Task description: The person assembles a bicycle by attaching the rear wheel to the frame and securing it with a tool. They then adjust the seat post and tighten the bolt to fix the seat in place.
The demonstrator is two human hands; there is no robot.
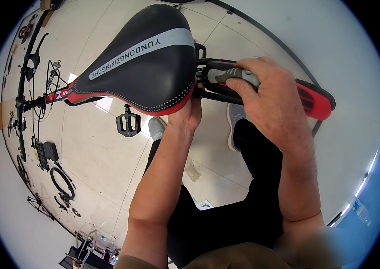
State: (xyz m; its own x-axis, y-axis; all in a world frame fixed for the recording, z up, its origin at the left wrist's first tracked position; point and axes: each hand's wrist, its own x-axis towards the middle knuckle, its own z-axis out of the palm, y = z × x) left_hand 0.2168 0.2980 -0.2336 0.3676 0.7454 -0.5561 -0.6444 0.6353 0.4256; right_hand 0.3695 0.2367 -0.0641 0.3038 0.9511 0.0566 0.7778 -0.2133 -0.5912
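Observation:
A black bicycle saddle (pixel 163 71) with a grey band and red lower edge fills the upper middle. My left hand (pixel 192 114) reaches under its rear edge; most of its fingers are hidden there. To the right of the saddle, my right hand (pixel 270 96) is closed around the grey and dark green handle of a screwdriver (pixel 226 75). The tool points left, at the dark parts just behind the saddle, and its tip cannot be made out. A red and black rear mudguard (pixel 318 102) extends beyond my right hand.
The bicycle's handlebar (pixel 21 96) with cables lies to the left, and a black pedal (pixel 128 123) sticks out below the saddle. Loose bike parts, including a black ring (pixel 62 183), lie on the tiled floor (pixel 96 170). A folding chair (pixel 84 251) stands at the lower left.

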